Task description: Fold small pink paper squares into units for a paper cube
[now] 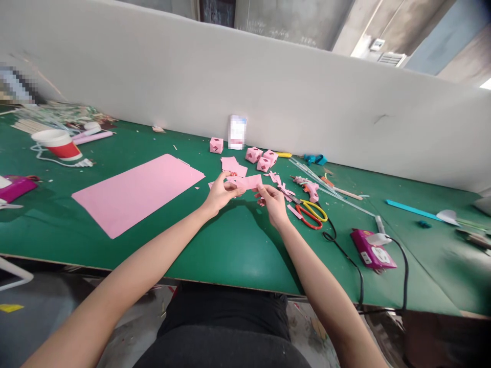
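Between my two hands stretches a small strip of pink paper [249, 182], raised a little over the green table. My left hand [221, 194] pinches its left end, and my right hand [273, 202] grips the right end between thumb and fingers. Just behind them lie cut pink paper pieces [229, 163]. Pink scraps [280, 185] are scattered beside my right hand, close to scissors [312, 213] with red and yellow handles. Several small pink paper cubes with cut-out openings [253, 155] stand farther back, one [216, 145] apart on the left.
A large pink sheet [138, 194] lies at the left, with a paper cup [57, 144] beyond it. On the right are a pink glue gun [311, 191], its black cord and a magenta power box [371, 249]. A white partition [192, 76] borders the green table [230, 250].
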`<state>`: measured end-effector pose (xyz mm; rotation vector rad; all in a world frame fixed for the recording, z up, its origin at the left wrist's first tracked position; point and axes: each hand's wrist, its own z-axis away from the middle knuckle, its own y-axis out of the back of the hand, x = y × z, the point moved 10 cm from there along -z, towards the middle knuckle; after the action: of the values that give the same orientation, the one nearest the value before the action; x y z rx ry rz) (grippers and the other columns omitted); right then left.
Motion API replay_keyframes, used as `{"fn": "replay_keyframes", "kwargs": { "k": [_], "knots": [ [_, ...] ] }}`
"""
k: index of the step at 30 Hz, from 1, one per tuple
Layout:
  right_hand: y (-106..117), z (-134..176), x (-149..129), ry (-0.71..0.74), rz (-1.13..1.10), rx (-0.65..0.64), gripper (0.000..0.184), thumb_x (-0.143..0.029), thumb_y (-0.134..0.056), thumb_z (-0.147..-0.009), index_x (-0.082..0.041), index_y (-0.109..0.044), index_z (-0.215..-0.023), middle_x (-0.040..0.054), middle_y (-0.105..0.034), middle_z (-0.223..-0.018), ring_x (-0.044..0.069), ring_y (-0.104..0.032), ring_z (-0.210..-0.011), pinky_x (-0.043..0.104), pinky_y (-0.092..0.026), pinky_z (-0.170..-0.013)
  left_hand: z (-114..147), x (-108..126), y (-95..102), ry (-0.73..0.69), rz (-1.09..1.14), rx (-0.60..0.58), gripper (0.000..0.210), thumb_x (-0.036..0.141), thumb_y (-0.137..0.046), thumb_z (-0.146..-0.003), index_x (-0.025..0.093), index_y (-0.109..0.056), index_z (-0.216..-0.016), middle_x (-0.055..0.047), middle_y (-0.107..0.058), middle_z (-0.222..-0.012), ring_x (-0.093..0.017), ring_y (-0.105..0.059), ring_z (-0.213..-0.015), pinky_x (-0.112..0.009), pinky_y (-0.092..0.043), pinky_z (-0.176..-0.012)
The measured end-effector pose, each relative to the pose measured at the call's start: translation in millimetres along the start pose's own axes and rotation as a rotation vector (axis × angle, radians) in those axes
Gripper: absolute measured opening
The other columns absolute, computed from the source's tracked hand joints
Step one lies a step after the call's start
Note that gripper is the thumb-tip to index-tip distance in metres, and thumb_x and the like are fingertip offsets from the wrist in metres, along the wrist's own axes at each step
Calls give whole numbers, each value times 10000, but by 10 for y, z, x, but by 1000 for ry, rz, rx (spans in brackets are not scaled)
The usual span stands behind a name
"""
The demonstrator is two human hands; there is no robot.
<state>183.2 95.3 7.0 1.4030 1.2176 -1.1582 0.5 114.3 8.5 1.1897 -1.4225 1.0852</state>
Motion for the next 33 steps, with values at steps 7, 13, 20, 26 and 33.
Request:
{"fn": "replay_keyframes", "kwargs": {
  "k": [7,13,20,26,33],
  "knots": [
    [-23,2,8,7,-48,-30,505,-699,-735,-699,-237,-727,-901,60,-752,-940,195,-689,-751,302,-545,-583,10,-7,15,30,87,19,686,419,-870,-696,196,-494,-1224,-56,-734,-945,-186,-728,-833,-312,-583,-751],
    [-58,25,-11,25,-35,-52,493,-647,-736,-730,-212,-763,-960,79,-766,-1009,212,-685,-791,328,-564,-640,15,-27,-41,142,244,10,509,619,-656,-859,168,-540,-1064,-92,-718,-917,-205,-758,-853,-289,-609,-712],
    [-83,12,-23,60,3,-72,437,-579,-764,-740,-217,-789,-984,61,-769,-923,225,-700,-793,355,-578,-677,27,-22,-79,157,302,-28,448,513,-724,-845,153,-580,-1070,-116,-743,-1030,-191,-752,-900,-280,-595,-775],
    [-211,50,-66,69,75,-176,481,-646,-714,-773,-244,-772,-1031,67,-768,-1001,241,-702,-915,340,-586,-704,36,16,-43,142,240,14,337,378,-705,-841,162,-576,-1066,-100,-753,-989,-203,-739,-893,-312,-575,-775],
    [-247,72,-23,34,96,-199,515,-636,-703,-800,-203,-744,-1075,83,-778,-935,242,-727,-870,328,-576,-700,58,27,-62,109,147,30,413,222,-661,-774,195,-526,-1164,-77,-745,-1053,-235,-707,-1017,-359,-578,-808]
  ]
}}
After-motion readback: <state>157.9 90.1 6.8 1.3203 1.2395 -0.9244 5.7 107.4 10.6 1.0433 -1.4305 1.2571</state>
